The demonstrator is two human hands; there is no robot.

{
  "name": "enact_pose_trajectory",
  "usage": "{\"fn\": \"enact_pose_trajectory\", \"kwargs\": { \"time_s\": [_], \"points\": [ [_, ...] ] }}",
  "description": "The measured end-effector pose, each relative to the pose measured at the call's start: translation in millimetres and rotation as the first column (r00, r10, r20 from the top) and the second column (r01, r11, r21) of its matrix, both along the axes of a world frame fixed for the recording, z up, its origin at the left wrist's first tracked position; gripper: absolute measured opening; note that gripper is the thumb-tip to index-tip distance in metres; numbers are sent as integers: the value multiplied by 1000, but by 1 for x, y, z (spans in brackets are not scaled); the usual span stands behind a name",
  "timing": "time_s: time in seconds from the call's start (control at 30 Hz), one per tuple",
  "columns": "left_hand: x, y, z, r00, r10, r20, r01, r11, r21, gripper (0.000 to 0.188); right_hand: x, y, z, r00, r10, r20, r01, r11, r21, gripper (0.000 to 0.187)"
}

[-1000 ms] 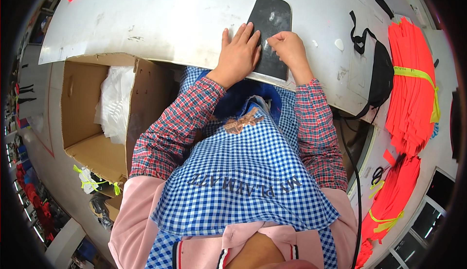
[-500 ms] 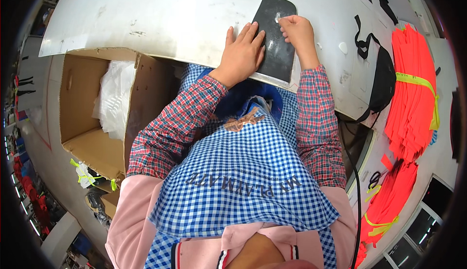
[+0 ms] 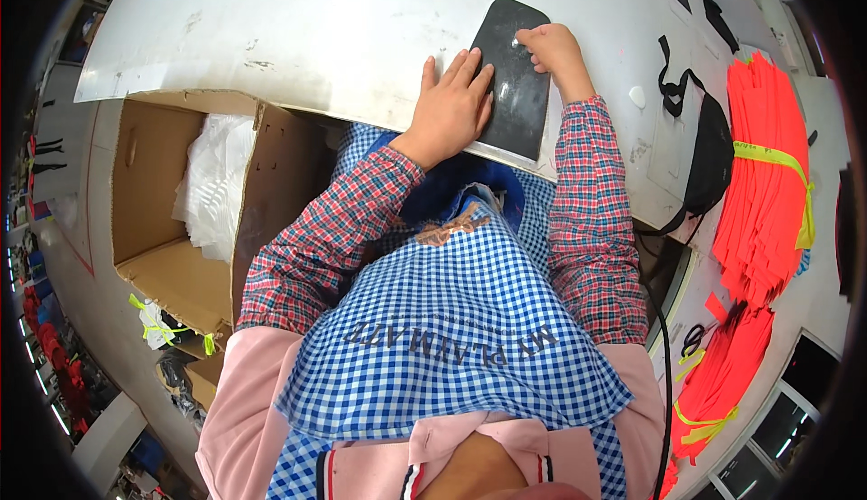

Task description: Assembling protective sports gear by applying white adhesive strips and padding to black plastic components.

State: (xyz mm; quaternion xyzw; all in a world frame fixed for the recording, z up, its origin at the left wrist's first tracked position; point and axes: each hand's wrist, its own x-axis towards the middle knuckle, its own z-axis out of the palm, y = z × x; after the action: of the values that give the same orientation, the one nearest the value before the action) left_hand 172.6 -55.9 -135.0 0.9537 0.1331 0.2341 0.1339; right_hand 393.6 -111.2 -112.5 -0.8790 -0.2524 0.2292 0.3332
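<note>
A black flat panel with rounded far corners (image 3: 515, 93) lies on the white table in front of me. My left hand (image 3: 452, 107) rests flat with fingers spread, its fingertips at the panel's left edge. Over the panel's far right part, my right hand (image 3: 553, 50) is closed in a pinch. A small whitish bit (image 3: 516, 42) shows at its fingertips, too small to name. Pale smudges mark the panel's dark surface below that hand.
An open cardboard box (image 3: 172, 238) with clear plastic bags (image 3: 215, 184) stands left of my lap. On the right lie a black strapped pouch (image 3: 709, 152), bundled orange-red fabric (image 3: 763, 175) tied with yellow strips, and scissors (image 3: 693, 337). A white oval piece (image 3: 638, 97) lies nearer.
My right hand has shifted slightly on the panel, and the whitish bit at its fingertips shows smaller. My left hand stays in nearly the same place.
</note>
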Motion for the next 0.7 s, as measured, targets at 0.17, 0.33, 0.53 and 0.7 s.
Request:
{"fn": "enact_pose_trajectory", "kwargs": {
  "time_s": [0.17, 0.33, 0.53, 0.7],
  "points": [
    [1, 0, -1, 999, -11, 42, 10, 999, 36, 42, -4, 1, -17, 965, -118, 234, 83, 985, 154, 34],
    [0, 0, 0, 1000, 8, -11, -8, 1000, 20, 42, -5, -5, 5, 997, 53, 64, -54, 998, 10, 32],
    [1, -2, 0, 1000, 8, -2, -8, 1000, 17, 42, -37, -43, -7, 930, -231, 287, 140, 942, 304, 26],
    [1, 0, -1, 1000, 5, -12, -5, 1000, 8, 43, -58, -53, -3, 948, -227, 224, 143, 930, 339, 24]
  ]
}}
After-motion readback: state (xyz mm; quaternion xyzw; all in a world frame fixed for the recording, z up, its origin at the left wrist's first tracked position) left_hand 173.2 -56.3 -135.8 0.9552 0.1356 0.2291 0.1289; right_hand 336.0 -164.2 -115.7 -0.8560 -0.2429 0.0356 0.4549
